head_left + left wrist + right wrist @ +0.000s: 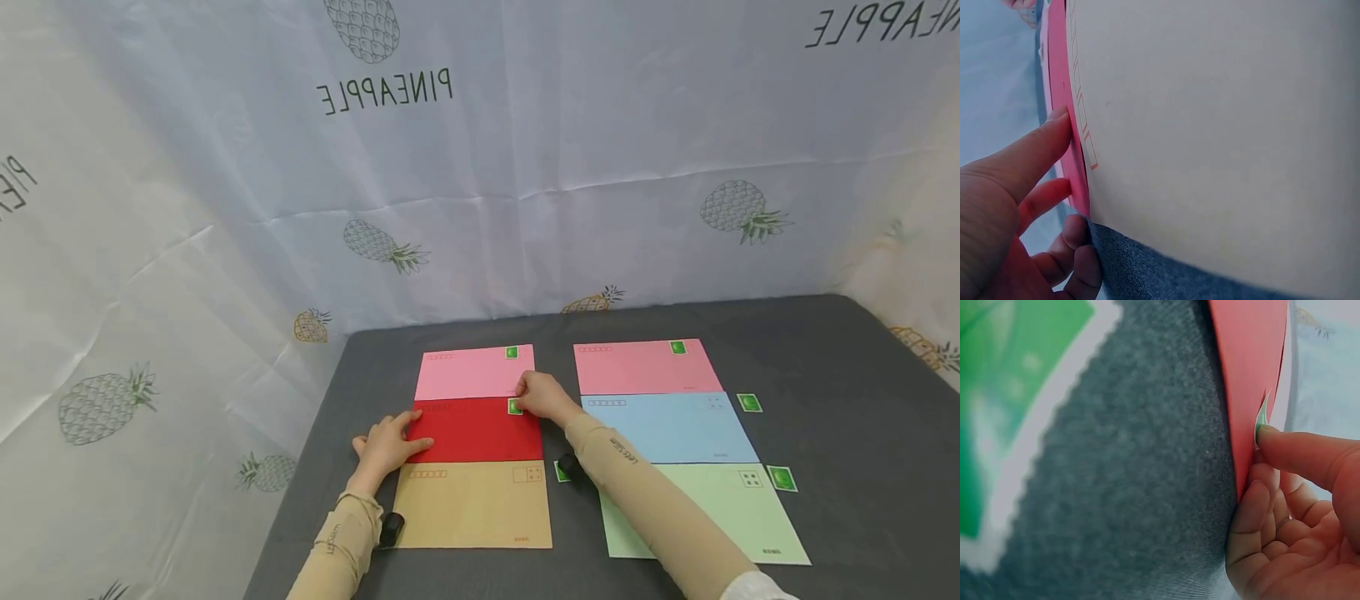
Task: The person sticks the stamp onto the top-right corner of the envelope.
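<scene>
My right hand (547,395) is at the upper right corner of the red envelope (476,437), pinching a green postage stamp (514,407) between thumb and finger. In the right wrist view the stamp (1262,417) is held partly upright, one edge lifted off the red paper. At the envelope's left side rests my left hand (384,450), its thumb and a finger spread on the red surface. The left wrist view shows that thumb (1054,128) pressing near the edge. Above lies a pink envelope (468,375) bearing a stamp (512,352); below is a tan envelope (472,508).
A second column has a pink envelope (637,371) with a stamp (678,347), a blue envelope (667,429) and a green envelope (720,508), partly under my right forearm. Loose stamps (749,403) lie around on the dark grey tabletop (862,467). A pineapple-print curtain (525,250) hangs behind.
</scene>
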A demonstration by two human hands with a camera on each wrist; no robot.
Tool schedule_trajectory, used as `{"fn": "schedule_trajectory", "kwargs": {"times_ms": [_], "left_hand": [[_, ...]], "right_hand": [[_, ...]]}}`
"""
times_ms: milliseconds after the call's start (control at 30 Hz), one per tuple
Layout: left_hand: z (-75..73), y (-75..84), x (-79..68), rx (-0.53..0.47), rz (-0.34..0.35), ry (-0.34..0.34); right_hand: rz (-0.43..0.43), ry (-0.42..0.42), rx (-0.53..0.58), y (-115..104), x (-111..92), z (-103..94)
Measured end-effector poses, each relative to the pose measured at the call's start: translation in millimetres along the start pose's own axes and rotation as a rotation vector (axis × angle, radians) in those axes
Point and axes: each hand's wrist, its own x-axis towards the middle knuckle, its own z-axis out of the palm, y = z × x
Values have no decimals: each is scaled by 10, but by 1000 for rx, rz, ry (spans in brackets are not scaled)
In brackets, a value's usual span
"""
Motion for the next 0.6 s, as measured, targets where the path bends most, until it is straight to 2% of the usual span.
{"fn": "schedule_trajectory", "kwargs": {"times_ms": [267, 600], "left_hand": [[0, -2, -2, -1, -10, 6], [1, 16, 9, -5, -8, 3]], "right_hand": [[-35, -26, -77, -28, -28, 3], [-38, -26, -86, 8, -34, 0]]}}
